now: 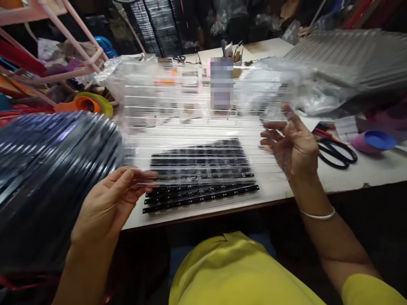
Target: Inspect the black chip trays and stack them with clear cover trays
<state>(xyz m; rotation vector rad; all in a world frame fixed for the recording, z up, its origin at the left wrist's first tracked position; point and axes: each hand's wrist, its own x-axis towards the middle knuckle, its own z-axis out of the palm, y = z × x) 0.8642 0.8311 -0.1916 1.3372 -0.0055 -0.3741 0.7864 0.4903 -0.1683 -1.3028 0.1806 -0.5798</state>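
a cluttered workshop, with a white surface running across the middle and stock piled all round it. nearest, at the left, a big bundle of glossy dark strips leans in beside the person's arm. the left hand is half closed, thumb over fingers, pinching the near left edge of a clear ribbed sheet. the right hand is looser, fingers spread and curled, touching the sheet's right edge; whether it truly grips there i cannot tell through the plastic. the sheet hangs between the two hands, lifted off the surface and tilted up toward the far side, with crumpled clear film at its top corners.

under it, flat on the surface, lies a row of black strips, side by side and roughly parallel, their near ends close to the surface's front edge.

to do this well, i judge the sheet wants even tension from both sides, so the ribs stay straight and line up with the strips below; the right hand needs a firmer pinch for that. keeping the sheet low and level would stop it sagging and knocking the strips askew.

farther right lie black scissors and a purple cup. beyond stand a pen pot, a stack of clear sheets and a pink rack.
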